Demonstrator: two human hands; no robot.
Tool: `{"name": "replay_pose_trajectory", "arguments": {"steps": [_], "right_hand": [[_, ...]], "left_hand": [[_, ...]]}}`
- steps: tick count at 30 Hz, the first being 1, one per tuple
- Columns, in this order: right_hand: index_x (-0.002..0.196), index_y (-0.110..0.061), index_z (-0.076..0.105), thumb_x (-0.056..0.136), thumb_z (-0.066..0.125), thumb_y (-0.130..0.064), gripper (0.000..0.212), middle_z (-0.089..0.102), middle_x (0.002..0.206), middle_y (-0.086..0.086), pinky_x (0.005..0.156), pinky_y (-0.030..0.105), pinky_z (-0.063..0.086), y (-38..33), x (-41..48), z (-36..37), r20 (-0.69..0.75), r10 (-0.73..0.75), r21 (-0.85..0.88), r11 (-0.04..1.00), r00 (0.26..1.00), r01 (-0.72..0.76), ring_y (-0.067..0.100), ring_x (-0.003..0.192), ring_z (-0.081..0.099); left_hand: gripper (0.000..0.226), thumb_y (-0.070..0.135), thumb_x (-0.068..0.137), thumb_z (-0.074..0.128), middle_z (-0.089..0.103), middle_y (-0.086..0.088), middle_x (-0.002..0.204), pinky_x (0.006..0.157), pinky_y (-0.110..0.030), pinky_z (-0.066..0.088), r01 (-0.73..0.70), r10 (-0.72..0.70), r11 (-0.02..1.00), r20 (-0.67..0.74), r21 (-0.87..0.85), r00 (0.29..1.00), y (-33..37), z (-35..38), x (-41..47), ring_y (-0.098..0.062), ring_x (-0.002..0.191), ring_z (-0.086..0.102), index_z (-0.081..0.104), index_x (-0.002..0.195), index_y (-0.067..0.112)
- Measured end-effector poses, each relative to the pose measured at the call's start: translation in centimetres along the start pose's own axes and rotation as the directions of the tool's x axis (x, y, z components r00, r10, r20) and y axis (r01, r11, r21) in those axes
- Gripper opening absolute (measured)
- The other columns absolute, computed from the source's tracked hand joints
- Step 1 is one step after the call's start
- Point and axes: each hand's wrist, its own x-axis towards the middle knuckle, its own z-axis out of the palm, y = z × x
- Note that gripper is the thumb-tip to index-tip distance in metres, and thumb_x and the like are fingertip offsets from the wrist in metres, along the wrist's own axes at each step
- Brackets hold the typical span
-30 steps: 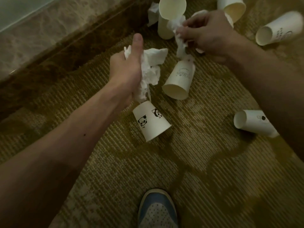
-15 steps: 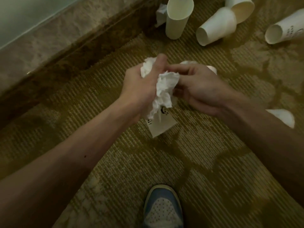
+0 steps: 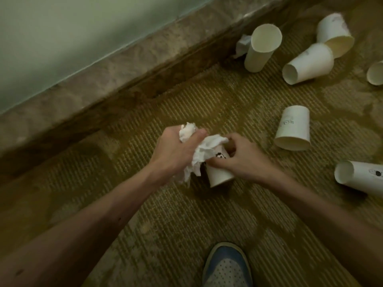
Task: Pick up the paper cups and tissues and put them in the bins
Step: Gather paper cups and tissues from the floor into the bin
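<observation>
**Tissues** (image 3: pixel 204 151): a crumpled wad gripped in the left hand (image 3: pixel 174 150), fingers curled tight, with a tail hanging below the fist. Soft and light, apt to shed pieces. Best taken bunched whole.

**Printed paper cup** (image 3: pixel 219 175): just right of the left hand, low over the carpet. Right hand (image 3: pixel 242 160) curls fingers and thumb round its narrow end. Thin and crushable, so a light hold on the wall seems wise.

**Further cups** (image 3: pixel 293 129): scattered beyond and right of the right hand.

**Change:** half a second earlier the right hand's fingers met the wad. Now they hold the cup.
</observation>
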Motion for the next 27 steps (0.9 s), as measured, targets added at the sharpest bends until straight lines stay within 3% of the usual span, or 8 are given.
{"name": "replay_pose_trajectory", "arguments": {"steps": [6,11,15,19,23,24,25,27], "right_hand": [[0.120,-0.030,0.056,0.081,0.074,-0.032,0.043,0.067,0.110,-0.005,0.061,0.017,0.053,-5.5,-0.3,0.9,0.101,-0.149,0.214,0.969,0.984,0.125,0.002,0.082,0.068],[0.107,-0.046,0.058,0.078,0.074,-0.038,0.035,0.067,0.105,-0.008,0.061,0.025,0.056,-18.6,-2.7,2.2,0.217,-0.390,0.262,0.906,0.895,0.332,0.010,0.084,0.070],[0.113,-0.040,0.057,0.060,0.074,-0.051,0.056,0.074,0.097,-0.008,0.055,0.022,0.055,-31.6,-7.3,5.0,0.321,-0.583,0.298,0.810,0.747,0.504,0.008,0.079,0.072],[0.115,-0.037,0.055,0.071,0.074,-0.043,0.049,0.075,0.093,-0.012,0.059,0.025,0.057,-42.4,-14.2,10.8,0.387,-0.736,0.317,0.672,0.556,0.669,0.008,0.079,0.073],[0.108,-0.037,0.056,0.056,0.069,-0.053,0.056,0.075,0.087,-0.013,0.055,0.021,0.055,-48.8,-22.5,19.2,0.494,-0.792,0.339,0.556,0.359,0.759,0.007,0.075,0.072],[0.107,-0.037,0.057,0.051,0.067,-0.056,0.060,0.075,0.086,-0.013,0.057,0.022,0.055,-49.8,-24.3,21.6,0.512,-0.796,0.347,0.536,0.324,0.769,0.007,0.074,0.072],[0.107,-0.037,0.057,0.047,0.066,-0.059,0.065,0.075,0.086,-0.013,0.060,0.026,0.055,-50.6,-26.0,24.0,0.531,-0.797,0.349,0.515,0.287,0.783,0.006,0.073,0.072],[0.109,-0.038,0.056,0.043,0.064,-0.063,0.071,0.075,0.087,-0.014,0.061,0.027,0.052,-52.0,-29.3,28.8,0.567,-0.795,0.361,0.476,0.217,0.802,0.005,0.073,0.071]], "left_hand": [[0.020,0.035,0.085,0.066,0.069,0.009,0.064,0.047,-0.019,0.045,-0.006,0.004,0.978,0.008,0.207,1.000,0.2,-8.3,-2.9,-0.002,0.058,0.064,0.067,0.071,0.021],[0.017,0.033,0.089,0.063,0.064,0.010,0.071,0.048,-0.020,0.041,-0.043,0.092,0.853,-0.068,0.521,0.993,4.1,-21.0,-8.1,-0.006,0.065,0.059,0.066,0.077,0.021],[0.030,0.043,0.090,0.063,0.067,0.008,0.064,0.045,-0.021,0.043,0.038,0.152,0.832,-0.293,0.554,0.944,6.0,-32.8,-17.1,-0.004,0.058,0.063,0.067,0.075,0.018],[0.044,0.060,0.086,0.054,0.066,0.009,0.060,0.046,-0.024,0.043,0.085,0.224,0.872,-0.546,0.482,0.807,4.7,-42.2,-30.2,-0.002,0.048,0.059,0.064,0.073,0.019],[0.055,0.077,0.084,0.039,0.069,0.013,0.071,0.054,-0.027,0.045,0.191,0.227,0.884,-0.749,0.427,0.623,0.8,-47.1,-43.7,0.000,0.056,0.062,0.060,0.069,0.029],[0.047,0.077,0.086,0.034,0.070,0.013,0.080,0.058,-0.028,0.045,0.207,0.207,0.902,-0.799,0.380,0.564,-0.6,-48.1,-46.9,0.003,0.060,0.062,0.068,0.085,0.045],[0.054,0.075,0.087,0.030,0.070,0.009,0.094,0.065,-0.032,0.047,0.219,0.158,0.929,-0.854,0.299,0.496,-2.0,-49.1,-50.2,0.002,0.069,0.064,0.054,0.109,0.032],[0.060,0.063,0.092,0.021,0.067,-0.006,0.104,0.078,-0.046,0.050,0.223,0.062,0.961,-0.912,0.164,0.406,-5.0,-50.9,-56.5,-0.013,0.086,0.066,0.063,0.110,0.025]]}}
